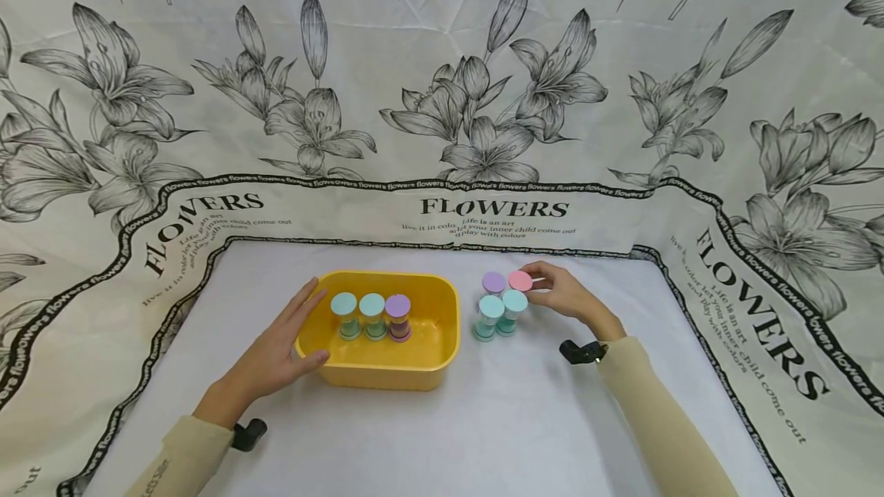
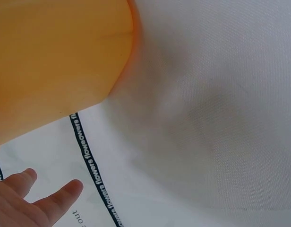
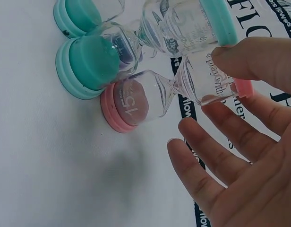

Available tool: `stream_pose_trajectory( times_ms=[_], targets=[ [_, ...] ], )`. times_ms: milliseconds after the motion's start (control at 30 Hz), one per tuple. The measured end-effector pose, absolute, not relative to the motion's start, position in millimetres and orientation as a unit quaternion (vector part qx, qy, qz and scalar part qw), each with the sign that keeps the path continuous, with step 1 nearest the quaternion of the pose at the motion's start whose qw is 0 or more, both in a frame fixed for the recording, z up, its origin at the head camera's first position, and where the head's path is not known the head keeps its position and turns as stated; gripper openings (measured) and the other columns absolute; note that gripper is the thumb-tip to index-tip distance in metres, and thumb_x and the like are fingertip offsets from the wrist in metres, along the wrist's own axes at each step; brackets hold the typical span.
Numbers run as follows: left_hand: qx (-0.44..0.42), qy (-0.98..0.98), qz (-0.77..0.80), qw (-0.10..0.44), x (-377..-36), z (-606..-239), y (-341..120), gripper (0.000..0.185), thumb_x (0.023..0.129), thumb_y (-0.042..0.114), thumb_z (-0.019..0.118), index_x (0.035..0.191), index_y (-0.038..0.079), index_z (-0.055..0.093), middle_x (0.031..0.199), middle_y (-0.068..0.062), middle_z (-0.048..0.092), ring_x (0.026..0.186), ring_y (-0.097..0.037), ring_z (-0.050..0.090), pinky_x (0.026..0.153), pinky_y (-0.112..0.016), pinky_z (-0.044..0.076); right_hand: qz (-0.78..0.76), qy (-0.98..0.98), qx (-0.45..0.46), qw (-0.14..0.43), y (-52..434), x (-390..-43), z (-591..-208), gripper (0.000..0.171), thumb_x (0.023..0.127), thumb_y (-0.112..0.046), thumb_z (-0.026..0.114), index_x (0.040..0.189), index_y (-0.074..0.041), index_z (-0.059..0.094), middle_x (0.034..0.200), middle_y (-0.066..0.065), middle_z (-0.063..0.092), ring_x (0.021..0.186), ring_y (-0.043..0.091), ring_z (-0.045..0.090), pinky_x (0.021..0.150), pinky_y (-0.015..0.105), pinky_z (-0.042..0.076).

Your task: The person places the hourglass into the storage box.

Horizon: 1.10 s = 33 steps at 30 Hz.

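Observation:
A yellow tub (image 1: 442,332) stands at the table's middle with three sand timers upright inside: two teal-capped (image 1: 357,314) and one purple-capped (image 1: 397,317). My left hand (image 1: 314,324) rests flat against the tub's left wall, fingers straight; in the left wrist view only the fingertips (image 2: 65,191) show below the tub (image 2: 55,61). Right of the tub stand a purple-capped timer (image 1: 493,283), a pink-capped timer (image 1: 520,281) and two teal-capped ones (image 1: 501,313). My right hand (image 1: 545,286) is at the pink timer (image 3: 155,94). Its thumb (image 3: 259,56) touches the upper glass and its fingers (image 3: 202,165) are spread beneath.
A white cloth (image 1: 483,420) covers the table, edged by a black lettered band (image 1: 697,328). A lily-print cloth (image 1: 442,83) rises behind and at both sides. Black wrist mounts (image 1: 578,351) sit at my cuffs.

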<state>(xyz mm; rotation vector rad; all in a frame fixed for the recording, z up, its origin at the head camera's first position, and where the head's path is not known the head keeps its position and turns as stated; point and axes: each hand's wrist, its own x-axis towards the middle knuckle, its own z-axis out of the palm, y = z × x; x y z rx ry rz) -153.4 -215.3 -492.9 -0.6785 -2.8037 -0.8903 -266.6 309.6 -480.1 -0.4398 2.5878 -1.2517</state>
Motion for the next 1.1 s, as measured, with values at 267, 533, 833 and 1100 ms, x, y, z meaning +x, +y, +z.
stream_pose_trajectory(
  times_ms=[267, 533, 833, 1100],
  targets=[
    [-0.227, -0.926, -0.294, 0.062, -153, -493, -215, 0.092, 0.088, 0.047, 0.073, 0.164, 0.022, 0.027, 0.175, 0.001, 0.011, 0.154, -0.04, 0.03, 0.113, -0.068, 0.04, -0.426, 0.884, -0.153, 0.118, 312, -266, -482, 0.049, 0.095, -0.017, 0.072, 0.138, 0.002, 0.056, 0.138, 0.023, 0.06, 0.123, 0.042, 0.063, 0.102, 0.055, 0.055],
    [-0.234, -0.924, -0.295, 0.065, -153, -494, -216, 0.094, 0.087, 0.044, 0.075, 0.164, 0.022, 0.027, 0.175, 0.002, 0.01, 0.154, -0.04, 0.03, 0.114, -0.066, 0.04, -0.42, 0.896, -0.118, 0.083, 320, -271, -464, 0.054, 0.097, -0.02, 0.071, 0.142, 0.002, 0.05, 0.142, 0.024, 0.056, 0.128, 0.044, 0.06, 0.103, 0.056, 0.055],
    [-0.23, -0.925, -0.296, 0.061, -154, -492, -216, 0.093, 0.088, 0.046, 0.074, 0.165, 0.022, 0.026, 0.175, 0.003, 0.01, 0.154, -0.04, 0.03, 0.113, -0.067, 0.041, -0.445, 0.889, -0.111, 0.021, 317, -275, -426, 0.055, 0.095, -0.025, 0.075, 0.142, -0.004, 0.054, 0.139, 0.017, 0.06, 0.124, 0.035, 0.063, 0.097, 0.041, 0.057],
    [-0.233, -0.924, -0.297, 0.065, -154, -492, -216, 0.093, 0.088, 0.044, 0.074, 0.164, 0.021, 0.028, 0.175, 0.002, 0.011, 0.154, -0.04, 0.031, 0.113, -0.067, 0.041, -0.476, 0.871, -0.121, -0.009, 295, -271, -393, 0.054, 0.096, -0.021, 0.074, 0.142, -0.002, 0.053, 0.138, 0.017, 0.06, 0.123, 0.028, 0.061, 0.085, 0.015, 0.055]
  ],
)
